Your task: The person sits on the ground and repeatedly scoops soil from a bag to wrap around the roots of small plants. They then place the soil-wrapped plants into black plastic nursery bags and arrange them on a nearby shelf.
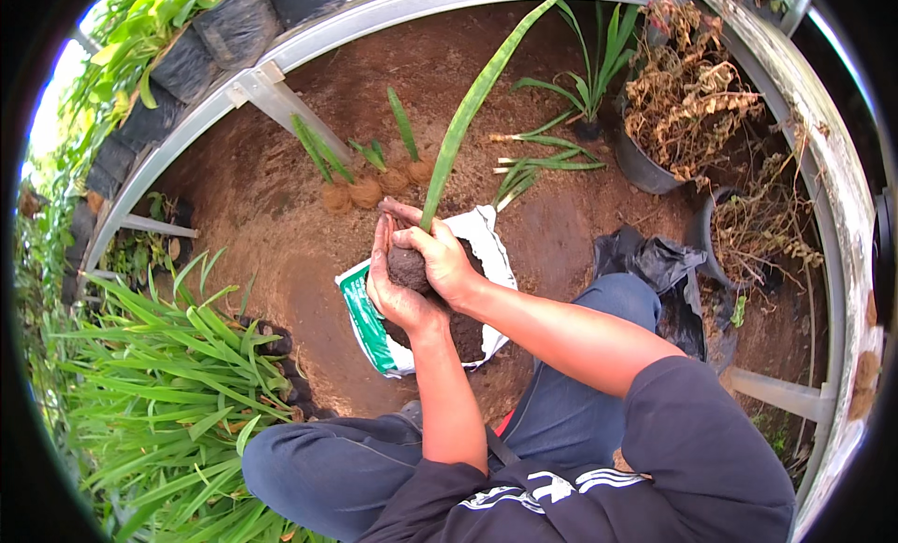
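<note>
A ball of dark soil point(408, 268) is cupped between my two hands, above an opened white and green plastic bag point(367, 323) of soil point(468, 332). My left hand point(398, 280) wraps the ball's left side. On its right side and top lies my right hand point(445, 259), with the thumb and fingers bent round the base of a long snake plant leaf point(466, 111). That leaf rises from the ball and leans up and to the right. The leaf's lowest end is hidden by the fingers and soil.
Several fibre-wrapped balls with short cut leaves point(365, 191) stand on the brown ground beyond the bag. Loose leafy cuttings point(547, 162) lie right of them, near pots of dried plants point(652, 171) and crumpled black plastic point(649, 259). Dense green plants point(168, 374) grow at left; a metal frame point(295, 111) curves behind.
</note>
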Available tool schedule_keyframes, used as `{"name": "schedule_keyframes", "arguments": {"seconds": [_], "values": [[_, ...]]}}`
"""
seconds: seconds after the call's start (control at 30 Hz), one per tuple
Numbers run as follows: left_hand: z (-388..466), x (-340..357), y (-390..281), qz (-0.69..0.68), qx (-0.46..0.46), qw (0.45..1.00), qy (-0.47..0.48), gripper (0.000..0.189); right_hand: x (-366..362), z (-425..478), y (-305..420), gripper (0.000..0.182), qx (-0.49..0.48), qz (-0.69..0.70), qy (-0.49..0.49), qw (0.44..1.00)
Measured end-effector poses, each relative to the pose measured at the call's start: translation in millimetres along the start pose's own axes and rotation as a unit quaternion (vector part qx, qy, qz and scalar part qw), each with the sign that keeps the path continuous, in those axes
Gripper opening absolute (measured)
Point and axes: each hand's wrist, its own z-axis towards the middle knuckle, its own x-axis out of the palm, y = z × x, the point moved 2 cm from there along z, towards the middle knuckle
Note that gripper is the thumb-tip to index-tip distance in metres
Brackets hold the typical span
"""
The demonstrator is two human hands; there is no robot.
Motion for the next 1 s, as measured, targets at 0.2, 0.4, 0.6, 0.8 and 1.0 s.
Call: {"name": "schedule_keyframes", "arguments": {"seconds": [0.2,0.4,0.6,0.8,1.0], "values": [[13,-24,-6,0.011,0.07,0.926,0.372,0.057,1,-8,12,0.064,-0.022,-0.014,0.01,1.0],[13,-12,7,-0.047,-0.011,0.98,0.193,0.056,0,-10,14,0.066,-0.031,0.008,-0.004,0.999],[-7,3,6,-0.049,-0.059,0.994,0.082,0.054,-9,-13,12,0.064,-0.074,-0.035,-0.024,0.996],[8,-2,26,-0.118,-0.078,0.977,0.158,0.061,-22,-1,12,0.052,-0.054,-0.095,-0.076,0.991],[19,-23,7,-0.13,-0.187,0.971,0.07,0.074,-24,10,11,0.03,-0.009,-0.005,-0.099,0.995]]}}
